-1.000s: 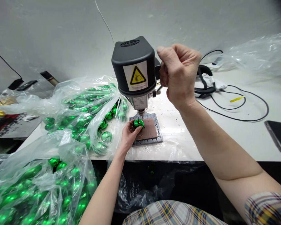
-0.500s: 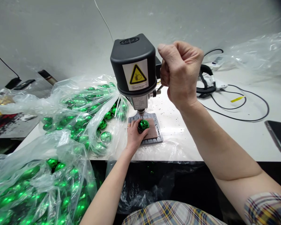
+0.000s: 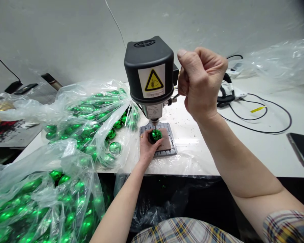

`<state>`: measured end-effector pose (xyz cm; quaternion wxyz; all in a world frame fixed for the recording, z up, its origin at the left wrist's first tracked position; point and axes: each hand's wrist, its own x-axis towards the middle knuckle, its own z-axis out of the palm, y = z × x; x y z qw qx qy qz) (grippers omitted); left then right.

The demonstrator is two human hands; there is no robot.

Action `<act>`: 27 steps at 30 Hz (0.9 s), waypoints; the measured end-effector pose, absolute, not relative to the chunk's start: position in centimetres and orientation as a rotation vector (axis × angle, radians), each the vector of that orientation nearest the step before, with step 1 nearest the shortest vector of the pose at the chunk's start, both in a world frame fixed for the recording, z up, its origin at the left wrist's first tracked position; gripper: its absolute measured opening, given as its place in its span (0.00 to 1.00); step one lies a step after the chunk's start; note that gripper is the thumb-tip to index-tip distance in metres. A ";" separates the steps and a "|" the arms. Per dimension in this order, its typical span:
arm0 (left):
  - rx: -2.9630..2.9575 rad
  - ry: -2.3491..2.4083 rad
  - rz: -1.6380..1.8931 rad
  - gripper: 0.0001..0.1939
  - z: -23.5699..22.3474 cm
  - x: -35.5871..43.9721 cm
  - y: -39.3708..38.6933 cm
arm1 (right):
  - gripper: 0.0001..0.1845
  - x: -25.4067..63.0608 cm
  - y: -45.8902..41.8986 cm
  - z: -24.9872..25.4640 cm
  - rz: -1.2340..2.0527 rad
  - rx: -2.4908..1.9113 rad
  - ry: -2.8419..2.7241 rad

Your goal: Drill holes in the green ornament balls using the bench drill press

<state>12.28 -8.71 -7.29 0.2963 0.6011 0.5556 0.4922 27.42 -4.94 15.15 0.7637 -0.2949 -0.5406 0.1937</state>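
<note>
A black-topped drill press [image 3: 149, 71] with a yellow warning label stands on the white table. Under its bit, a shiny green ball [image 3: 156, 135] rests on a brown square board [image 3: 166, 143], which lies on the grey metal base [image 3: 172, 148]. My left hand [image 3: 150, 143] curves its thumb and fingers around the ball from the left. The bit is at the top of the ball; whether it has entered cannot be made out. Right of the drill head, my right hand [image 3: 204, 79] is closed in a fist around the drill press lever [image 3: 176, 97], mostly hidden inside it.
Clear plastic bags full of green balls lie left on the table [image 3: 91, 125] and at the lower left [image 3: 53, 202]. A black headset [image 3: 225, 91], a looped cable [image 3: 268, 131] and a phone [image 3: 302, 150] are on the right. Dark shavings dot the tabletop.
The drill press and my right hand appear slightly farther right and the hand slightly lower in view. My left hand still holds the green ball under the bit.
</note>
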 end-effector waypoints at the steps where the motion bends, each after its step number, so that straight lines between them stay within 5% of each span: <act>1: 1.605 1.498 1.309 0.30 -7.1 12.4 -8.8 | 0.32 27.4 -4.9 15.1 0.419 -0.654 -1.178; 14: 1.715 1.468 1.368 0.24 -7.4 12.4 -9.3 | 0.28 27.2 -5.3 15.1 0.397 -0.571 -1.149; 27: 1.671 1.434 1.388 0.24 -7.5 12.3 -9.2 | 0.29 27.4 -7.8 9.7 0.224 -0.434 -1.183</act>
